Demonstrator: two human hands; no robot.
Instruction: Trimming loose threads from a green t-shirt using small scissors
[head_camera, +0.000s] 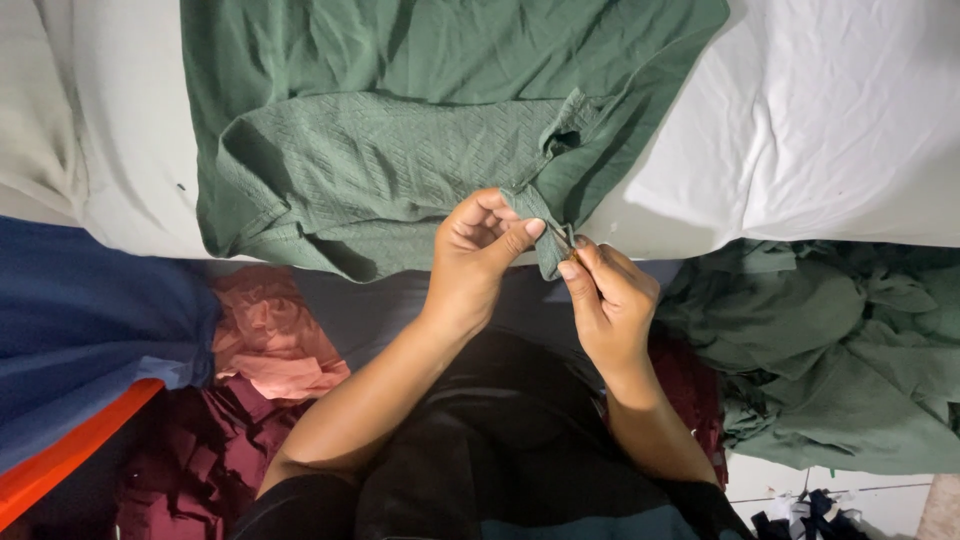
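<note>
The left hand (478, 262) pinches a corner of the dark green textured knit garment (400, 150) between thumb and curled fingers, pulling a narrow fold of its hem down toward the person. Just beside it, the right hand (610, 300) is closed around a small slim tool (566, 244), its tip touching the same fold of cloth; the tool is mostly hidden by the fingers, so it may be a seam ripper or small snips, but the view does not settle which. The two hands sit almost touching, with the pinched cloth between them.

Below the hands lies the person's lap in dark clothing (500, 440). To the left of the left forearm sits a crumpled salmon-pink cloth (270, 335), with dark maroon fabric (190, 450) below it and a broad blue fabric (90, 310) with an orange edge further left. To the right of the right hand lies a rumpled heap of green garments (830, 350).

Beyond the hands, the rest of the green garment spreads flat, partly folded over itself, across a white sheet-covered surface (820, 120) that extends to both sides.
</note>
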